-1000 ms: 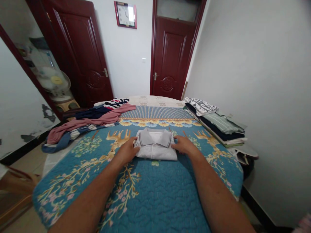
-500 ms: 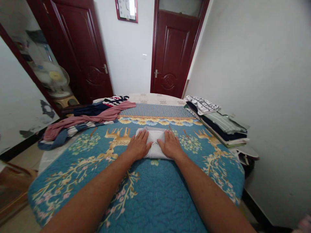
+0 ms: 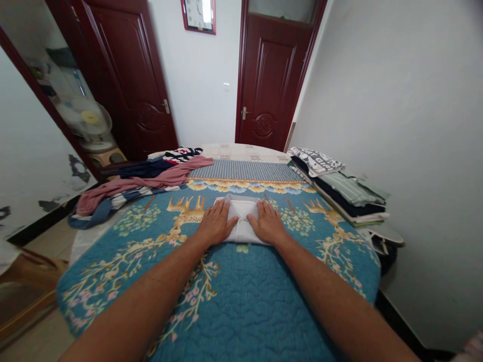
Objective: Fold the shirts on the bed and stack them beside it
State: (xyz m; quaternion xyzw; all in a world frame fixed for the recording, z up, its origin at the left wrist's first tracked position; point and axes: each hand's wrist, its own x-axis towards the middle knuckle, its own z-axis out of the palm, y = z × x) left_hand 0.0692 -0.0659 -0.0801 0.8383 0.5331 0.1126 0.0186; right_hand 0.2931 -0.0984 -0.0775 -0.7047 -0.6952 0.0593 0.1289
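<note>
Shirt (image 3: pixel 245 234), striped, folded, collared; lies mid-table on blue quilt (image 3: pixel 241 301).
Loose clothes (image 3: pixel 143 185), heaped; left hand (image 3: pixel 215 224), unclenched, flat on shirt's left half; right hand (image 3: pixel 267 223), likewise, on right half; folded clothes (image 3: pixel 350 193), stacked at quilt's edge.

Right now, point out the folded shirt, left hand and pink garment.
Folded shirt (image 3: pixel 243 232): head view, striped front between the hands.
Left hand (image 3: pixel 214 227): head view, back of hand.
Pink garment (image 3: pixel 149 184): head view, middle stretch.
</note>
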